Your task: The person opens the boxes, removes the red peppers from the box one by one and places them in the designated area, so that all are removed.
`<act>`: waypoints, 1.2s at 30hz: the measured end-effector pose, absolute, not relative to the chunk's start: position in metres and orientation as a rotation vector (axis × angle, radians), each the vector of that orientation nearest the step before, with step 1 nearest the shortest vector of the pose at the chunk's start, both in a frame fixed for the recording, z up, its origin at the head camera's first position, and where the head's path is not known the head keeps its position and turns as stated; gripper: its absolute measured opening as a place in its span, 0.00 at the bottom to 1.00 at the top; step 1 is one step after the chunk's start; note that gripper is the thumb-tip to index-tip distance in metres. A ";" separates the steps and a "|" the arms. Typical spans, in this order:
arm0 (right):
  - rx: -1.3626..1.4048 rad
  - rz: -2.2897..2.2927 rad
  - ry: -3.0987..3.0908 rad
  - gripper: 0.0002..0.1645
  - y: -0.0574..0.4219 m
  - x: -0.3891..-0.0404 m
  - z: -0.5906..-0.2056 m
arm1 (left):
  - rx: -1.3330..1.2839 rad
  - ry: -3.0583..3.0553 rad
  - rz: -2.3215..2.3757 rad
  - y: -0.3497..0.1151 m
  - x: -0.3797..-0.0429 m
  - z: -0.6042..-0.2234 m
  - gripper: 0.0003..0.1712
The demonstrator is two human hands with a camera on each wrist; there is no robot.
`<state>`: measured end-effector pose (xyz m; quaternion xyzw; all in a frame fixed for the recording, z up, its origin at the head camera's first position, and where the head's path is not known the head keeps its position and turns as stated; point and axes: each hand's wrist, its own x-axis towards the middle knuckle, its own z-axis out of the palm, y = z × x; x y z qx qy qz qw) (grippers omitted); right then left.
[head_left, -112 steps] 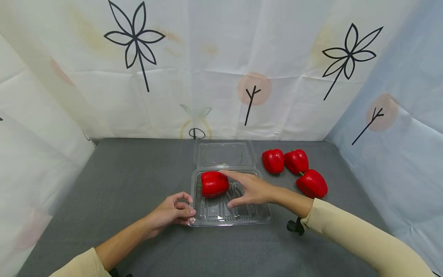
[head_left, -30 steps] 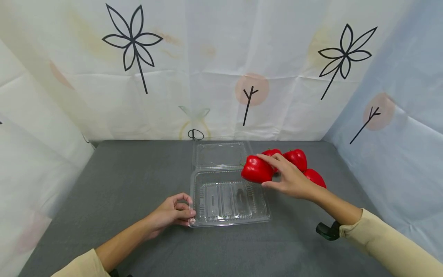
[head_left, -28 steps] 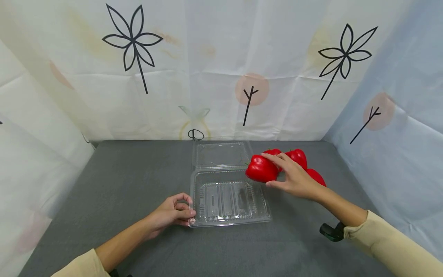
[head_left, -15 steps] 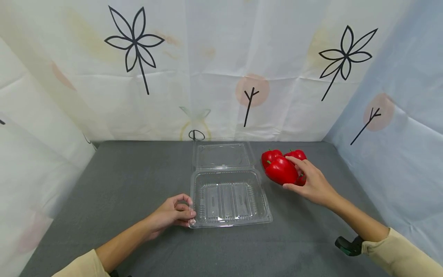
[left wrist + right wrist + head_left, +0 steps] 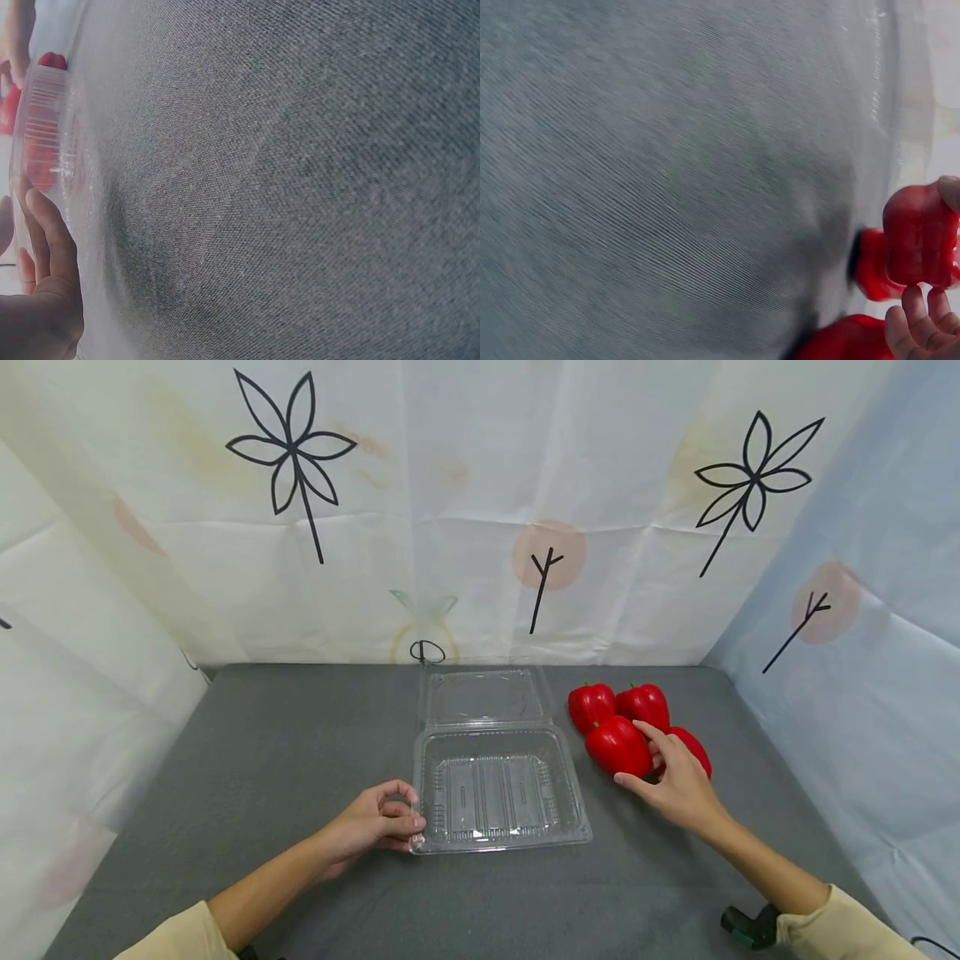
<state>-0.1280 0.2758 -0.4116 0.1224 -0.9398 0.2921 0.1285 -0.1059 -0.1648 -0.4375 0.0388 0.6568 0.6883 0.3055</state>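
Note:
My right hand (image 5: 675, 781) grips a red bell pepper (image 5: 617, 746) between thumb and fingers, to the right of the clear container. In the right wrist view that same pepper (image 5: 921, 234) shows between the thumb above and fingertips below. Close behind it sit two more red bell peppers, one on the left (image 5: 591, 706) and one on the right (image 5: 643, 705). A third pepper (image 5: 693, 750) is partly covered by the right hand. My left hand (image 5: 375, 817) pinches the near left corner of a clear plastic clamshell container (image 5: 498, 843), whose lid (image 5: 483, 693) lies folded back.
Grey cloth (image 5: 300, 727) covers the table. A white printed curtain (image 5: 465, 510) rises along its back edge, with more fabric at both sides. A dark strap piece (image 5: 750, 928) sits at the right wrist.
The right hand lifted the pepper out of the container, carried it right, and brought it down in front of the other peppers. The left hand kept its hold on the container's corner.

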 end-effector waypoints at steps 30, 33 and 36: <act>0.280 0.852 -2.754 0.49 0.269 -0.118 -0.439 | 0.087 1.751 1.818 -0.170 -0.104 -0.437 0.21; 0.277 0.848 -2.771 0.49 0.269 -0.117 -0.437 | 0.092 1.745 1.823 -0.171 -0.104 -0.438 0.21; 0.281 0.835 -2.783 0.49 0.270 -0.115 -0.434 | 0.086 1.746 1.826 -0.172 -0.104 -0.438 0.23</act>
